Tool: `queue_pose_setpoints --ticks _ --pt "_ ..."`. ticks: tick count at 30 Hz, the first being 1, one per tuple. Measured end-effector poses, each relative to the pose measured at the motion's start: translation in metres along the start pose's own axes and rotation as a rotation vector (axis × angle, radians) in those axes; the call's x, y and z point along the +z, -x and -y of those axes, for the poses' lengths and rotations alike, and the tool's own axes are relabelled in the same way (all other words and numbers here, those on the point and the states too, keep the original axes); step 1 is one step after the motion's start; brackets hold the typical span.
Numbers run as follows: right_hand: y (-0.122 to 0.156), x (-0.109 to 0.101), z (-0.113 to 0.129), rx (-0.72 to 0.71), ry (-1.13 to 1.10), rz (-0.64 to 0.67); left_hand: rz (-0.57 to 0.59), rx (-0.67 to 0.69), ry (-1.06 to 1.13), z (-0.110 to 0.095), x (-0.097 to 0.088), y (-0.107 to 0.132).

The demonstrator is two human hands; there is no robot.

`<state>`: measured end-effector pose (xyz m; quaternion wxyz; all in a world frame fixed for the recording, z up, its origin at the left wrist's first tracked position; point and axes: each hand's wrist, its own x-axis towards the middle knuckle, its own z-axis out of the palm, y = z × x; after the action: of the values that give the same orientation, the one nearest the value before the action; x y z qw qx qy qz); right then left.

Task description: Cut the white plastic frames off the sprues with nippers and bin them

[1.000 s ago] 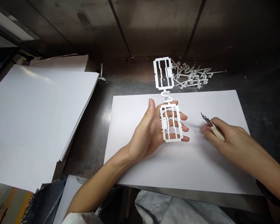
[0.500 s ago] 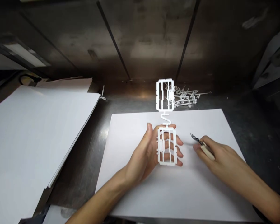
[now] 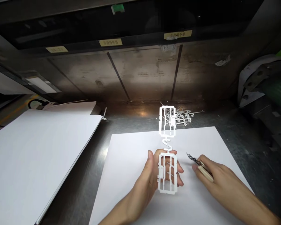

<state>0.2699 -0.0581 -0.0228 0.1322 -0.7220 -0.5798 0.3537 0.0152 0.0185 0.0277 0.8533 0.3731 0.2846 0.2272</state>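
A white plastic part [image 3: 161, 172] lies across the fingers of my left hand [image 3: 142, 182]. It consists of two open rectangular frames joined by an S-shaped strip, with the lower frame over my fingers and the upper one reaching away from me. My left thumb is raised apart from it, and fingertips show behind the lower frame. In my right hand [image 3: 222, 179] is a pair of small nippers [image 3: 205, 173] with pale handles. Their metal tips point up and left, a short gap to the right of the part. The tips look close together.
Under both hands lies a white sheet [image 3: 126, 156] on a dark metal bench [image 3: 81, 175]. Thin white plastic scraps [image 3: 184, 117] are heaped behind it. A stack of white boards [image 3: 49, 150] stands at left. Labels [image 3: 110, 42] mark the back panel; machinery [image 3: 255, 81] stands right.
The view has tilted up, so the labelled panel shows and everything sits lower. The nippers have shifted slightly left, nearer the part. Fewer left fingertips show behind the lower frame.
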Motion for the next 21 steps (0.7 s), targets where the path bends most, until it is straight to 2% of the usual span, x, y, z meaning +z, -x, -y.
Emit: queue_pose_setpoints --ticks 2,6,9,15,21 --pt "0.001 -0.005 0.002 -0.014 -0.018 -0.003 -0.029 -0.011 -0.104 -0.004 0.003 0.001" --pt "0.007 -0.021 0.011 -0.046 -0.068 -0.034 -0.119 0.063 -0.490 -0.009 0.010 0.003" --pt "0.011 -0.030 0.019 -0.081 -0.125 0.016 -0.127 0.115 -0.646 -0.007 0.010 0.000" --pt "0.018 -0.033 0.023 -0.092 -0.098 0.068 -0.059 0.134 -0.661 -0.006 0.009 -0.004" --pt "0.020 -0.035 0.028 -0.098 -0.128 0.149 -0.059 0.175 -0.667 -0.005 0.007 -0.006"
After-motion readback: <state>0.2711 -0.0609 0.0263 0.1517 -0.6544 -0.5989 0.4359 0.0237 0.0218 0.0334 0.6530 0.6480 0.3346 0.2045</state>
